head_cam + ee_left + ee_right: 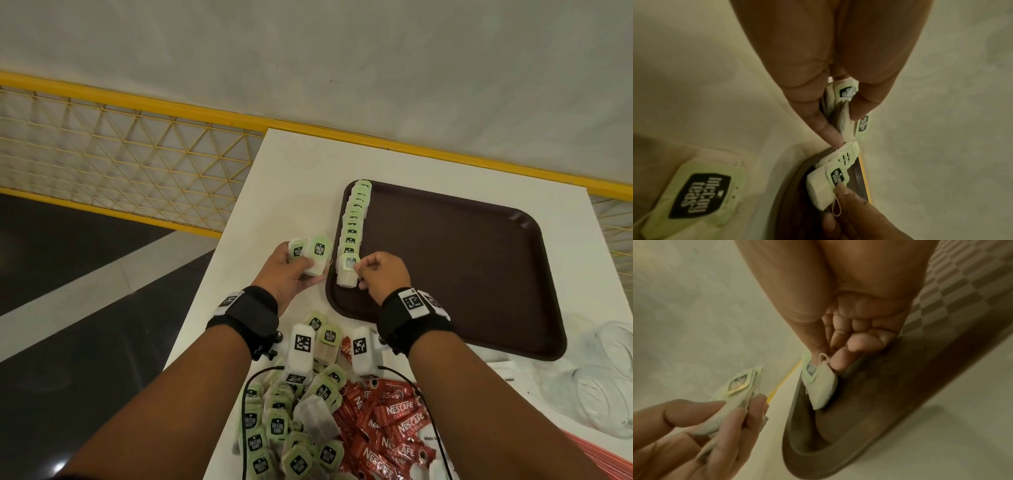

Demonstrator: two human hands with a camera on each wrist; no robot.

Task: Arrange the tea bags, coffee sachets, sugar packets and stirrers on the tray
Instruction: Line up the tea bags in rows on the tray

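We were partway through the first step, laying tea bags in a row [354, 219] along the left edge of the brown tray [462, 267]. The row ran from the far left corner toward us, each bag overlapping the one beyond it. Our right hand [383, 274] pinched the newest tea bag [347, 270] by its green tag and string at the near end of the row, with the bag resting on the tray floor against its neighbour. In the right wrist view the thumb and forefinger closed on the tag while the other fingers curled above the tray.

Our left hand [291, 270] hovered just left of the tray over the white table [274, 192], clasping a small bunch of spare tea bags [310, 255] between thumb and fingers.

Nearer to us lay the loose pile of tea bags [291, 421], and to its right the red coffee sachets [387, 421], none yet on the tray. A white sugar packet seemed to peek out by the sachets, though we could not tell for sure. Clear glass jars [606, 380] stood at the right.

We judged the task barely begun. The next move called for letting go of the tag without shifting the row, then taking a bag from the left hand's bunch and setting it one place nearer.
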